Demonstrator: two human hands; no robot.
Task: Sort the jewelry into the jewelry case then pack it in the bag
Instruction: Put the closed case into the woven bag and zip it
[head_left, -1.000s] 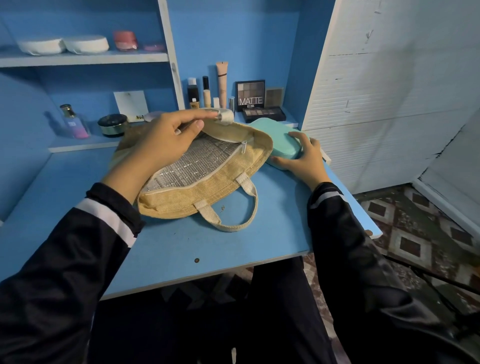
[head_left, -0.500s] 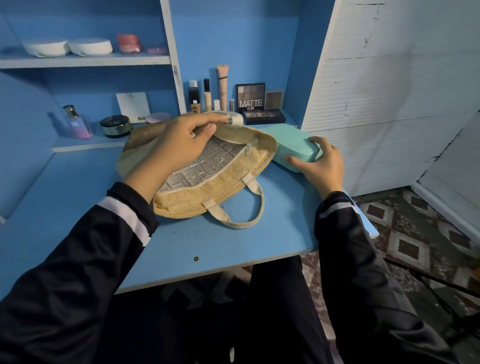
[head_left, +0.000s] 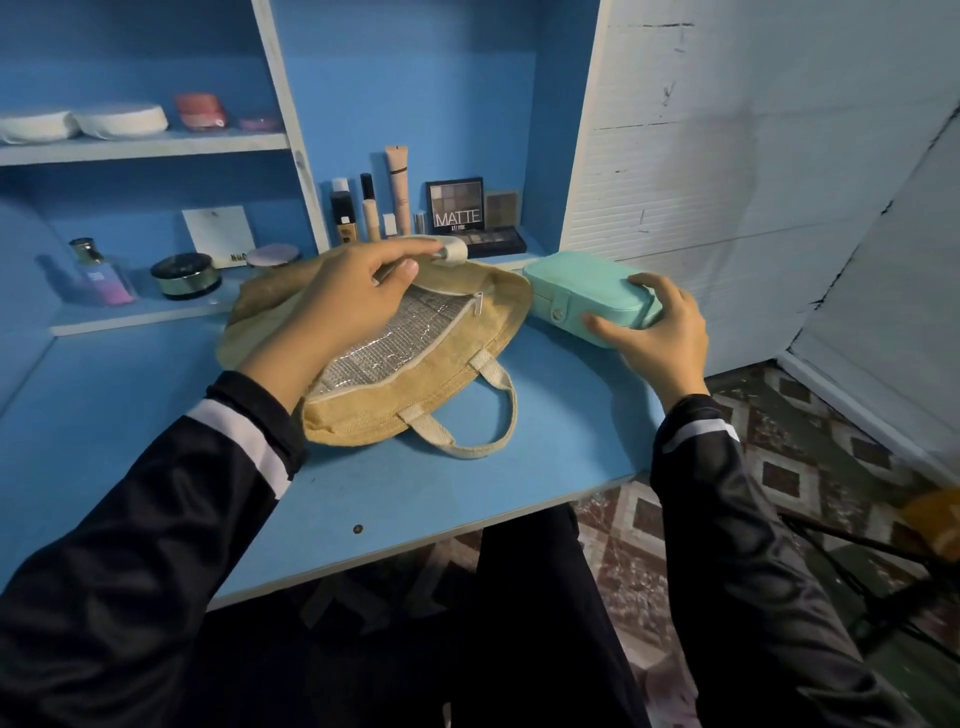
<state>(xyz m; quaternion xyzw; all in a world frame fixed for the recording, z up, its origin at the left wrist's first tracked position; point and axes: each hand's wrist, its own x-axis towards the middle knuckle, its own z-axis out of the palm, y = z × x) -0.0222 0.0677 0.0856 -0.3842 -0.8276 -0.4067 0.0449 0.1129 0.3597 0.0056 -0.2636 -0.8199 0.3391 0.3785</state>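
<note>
A tan woven bag (head_left: 415, 400) with a silver foil lining lies on the blue desk (head_left: 467, 493), its mouth open toward the back. My left hand (head_left: 343, 301) pinches the bag's upper rim and far handle, holding the mouth open. The mint-green jewelry case (head_left: 571, 291), closed with a snap tab, sits just right of the bag's opening. My right hand (head_left: 654, 332) grips the case's right end, thumb on the front and fingers over the top. No loose jewelry is visible.
Makeup bottles and tubes (head_left: 363, 208), a MATTE palette (head_left: 457, 205) and a dark flat palette stand at the back. A perfume bottle (head_left: 98, 275) and a round jar (head_left: 184, 275) sit on the low left ledge. The desk's right edge lies close under the case.
My right hand has taken hold of the case and turned it so its snap front faces me, its left end near the bag's mouth. My left hand still holds the bag open.
</note>
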